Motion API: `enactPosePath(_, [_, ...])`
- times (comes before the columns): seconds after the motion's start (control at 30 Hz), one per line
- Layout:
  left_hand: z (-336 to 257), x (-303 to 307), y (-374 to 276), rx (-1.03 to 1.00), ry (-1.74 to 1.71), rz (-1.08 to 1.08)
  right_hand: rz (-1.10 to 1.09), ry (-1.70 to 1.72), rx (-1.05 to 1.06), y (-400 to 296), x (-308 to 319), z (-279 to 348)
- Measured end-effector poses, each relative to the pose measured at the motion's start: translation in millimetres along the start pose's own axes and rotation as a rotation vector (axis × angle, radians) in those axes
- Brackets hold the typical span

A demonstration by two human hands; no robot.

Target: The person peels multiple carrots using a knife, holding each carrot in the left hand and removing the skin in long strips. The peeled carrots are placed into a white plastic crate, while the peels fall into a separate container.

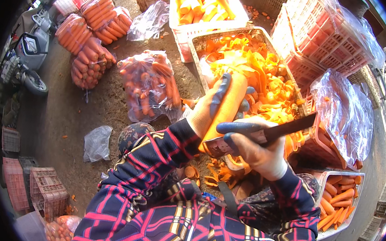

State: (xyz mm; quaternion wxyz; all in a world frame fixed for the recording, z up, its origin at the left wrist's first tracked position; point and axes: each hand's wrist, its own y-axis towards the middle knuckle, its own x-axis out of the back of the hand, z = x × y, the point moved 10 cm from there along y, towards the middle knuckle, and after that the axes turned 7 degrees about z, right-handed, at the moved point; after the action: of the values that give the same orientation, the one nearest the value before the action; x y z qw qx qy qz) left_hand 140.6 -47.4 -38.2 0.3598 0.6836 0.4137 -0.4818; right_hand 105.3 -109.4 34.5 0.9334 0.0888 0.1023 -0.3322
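My left hand [212,101], in a white glove with blue-grey coated fingers, grips a large carrot [231,99] whose surface looks peeled. My right hand [262,149], gloved the same way, is closed around the dark handle of a peeler [290,127]. The tool's blade end rests at the carrot's lower end, close to my left wrist. Beneath the carrot stands a crate [199,52] heaped with orange carrot peelings [263,64]. More peelings [217,176] lie below my hands, between my knees.
Behind the peelings stands a white crate [184,25] of peeled carrots. Bagged carrots [149,85] sit on the ground to the left. Stacked crates [327,39] rise at the right, above a white crate of carrots [339,202]. A motorcycle [29,58] is parked far left.
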Motion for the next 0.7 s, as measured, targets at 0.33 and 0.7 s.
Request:
enactPosePath(0.33, [23.3, -20.6, -15.4, 0.236, 0.607, -0.230, -0.757, -0.317, 0.070, 3.6, 203.6, 19.7])
enactPosePath(0.7, [-24.9, -33.9, -14.5, -0.040, 1.148, -0.296, -0.042, -0.966, 0.113, 12.0, 66.7, 30.6])
